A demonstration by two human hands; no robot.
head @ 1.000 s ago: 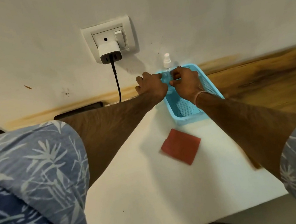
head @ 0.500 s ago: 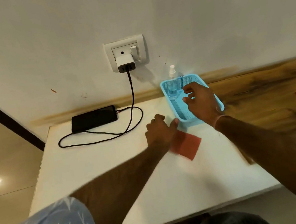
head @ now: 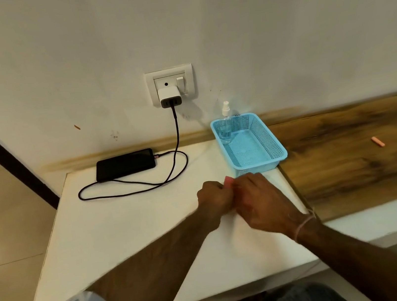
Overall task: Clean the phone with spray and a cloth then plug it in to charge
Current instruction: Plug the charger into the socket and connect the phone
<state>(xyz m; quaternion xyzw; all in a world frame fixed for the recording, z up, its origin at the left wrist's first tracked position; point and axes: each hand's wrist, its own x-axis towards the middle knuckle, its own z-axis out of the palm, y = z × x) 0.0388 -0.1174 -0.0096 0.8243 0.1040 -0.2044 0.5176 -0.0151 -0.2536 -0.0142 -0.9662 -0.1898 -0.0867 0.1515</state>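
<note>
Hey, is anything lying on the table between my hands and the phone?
Yes. The charging cable loops on the table in front of the phone, between it and the left hand and right hand, which hold the cloth. Nothing else visible lies there.

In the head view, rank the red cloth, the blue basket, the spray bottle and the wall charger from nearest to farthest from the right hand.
1. red cloth: held in the right hand.
2. blue basket: just beyond the hand.
3. spray bottle: upright in the basket's far left corner.
4. wall charger: up in the wall socket.
</note>
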